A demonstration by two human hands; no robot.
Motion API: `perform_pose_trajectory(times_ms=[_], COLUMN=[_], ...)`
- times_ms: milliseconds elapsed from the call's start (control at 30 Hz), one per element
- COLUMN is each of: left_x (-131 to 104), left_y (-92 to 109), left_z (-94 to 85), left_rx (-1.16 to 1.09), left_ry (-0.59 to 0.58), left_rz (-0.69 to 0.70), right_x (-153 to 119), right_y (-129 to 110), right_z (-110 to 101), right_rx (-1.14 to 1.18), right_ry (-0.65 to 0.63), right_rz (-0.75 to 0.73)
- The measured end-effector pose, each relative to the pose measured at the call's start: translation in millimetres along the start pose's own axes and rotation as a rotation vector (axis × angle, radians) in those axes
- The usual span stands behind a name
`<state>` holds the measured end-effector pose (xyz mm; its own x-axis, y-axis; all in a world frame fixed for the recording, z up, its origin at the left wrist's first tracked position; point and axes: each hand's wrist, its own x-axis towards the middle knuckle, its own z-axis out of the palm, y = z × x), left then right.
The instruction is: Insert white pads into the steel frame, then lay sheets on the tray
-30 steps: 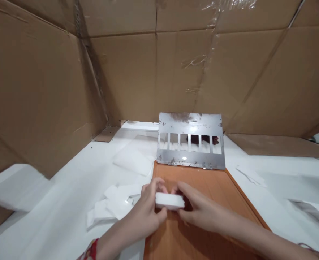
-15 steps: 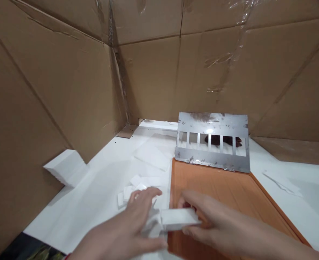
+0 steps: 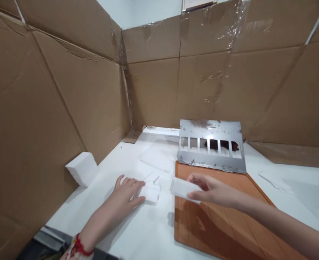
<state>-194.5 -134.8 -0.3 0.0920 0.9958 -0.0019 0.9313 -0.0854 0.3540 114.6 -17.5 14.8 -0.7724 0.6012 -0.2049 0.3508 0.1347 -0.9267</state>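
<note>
My right hand (image 3: 206, 189) pinches a stack of white paper cards (image 3: 185, 189) between thumb and fingers, held over the left edge of an orange board (image 3: 192, 222). My left hand (image 3: 129, 193) is low over the white table, fingers apart, its tips touching a loose pile of white paper cards (image 3: 151, 192). Whether it lifts any of them is hidden. Behind the board's far end, a metal plate (image 3: 212, 166) with a row of rectangular slots leans back, marked with dark smudges.
A thick white paper stack (image 3: 82, 169) rests against the left cardboard wall (image 3: 53, 108). More cardboard (image 3: 154, 90) closes off the back. Dark reddish-brown material (image 3: 225, 145) shows through the plate's slots. Thin white sheets (image 3: 274, 182) lie right of the board.
My hands have moved apart. The right one carries the paper cards away from the left, which has shifted left onto the loose pile. The view has tilted up.
</note>
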Motion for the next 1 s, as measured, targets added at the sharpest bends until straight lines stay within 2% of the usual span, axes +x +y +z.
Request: perform_pose_trajectory(times_ms=[133,267,467,600,767,1000], left_x=[-6,-3,7,16,24,24], left_y=[4,16,21,17,11,11], left_z=[-1.6,-0.3,5.4,5.5,7.8,8.2], left_rx=[-0.001,-0.109,-0.226,-0.238,-0.237,-0.301], left_ry=[0.039,0.1,0.059,0.049,0.042,0.028], left_rz=[-0.039,-0.104,-0.248,-0.309,-0.302,-0.226], right_x=[-5,5,22,23,19,15], right_y=[-9,-14,2,-4,-18,-12], right_z=[0,5,16,15,15,18], right_rx=[0.016,0.106,0.174,0.139,0.116,0.117], right_ry=[-0.006,-0.022,-0.108,-0.089,-0.073,-0.083], right_rz=[0.031,0.029,-0.017,0.002,0.024,0.002])
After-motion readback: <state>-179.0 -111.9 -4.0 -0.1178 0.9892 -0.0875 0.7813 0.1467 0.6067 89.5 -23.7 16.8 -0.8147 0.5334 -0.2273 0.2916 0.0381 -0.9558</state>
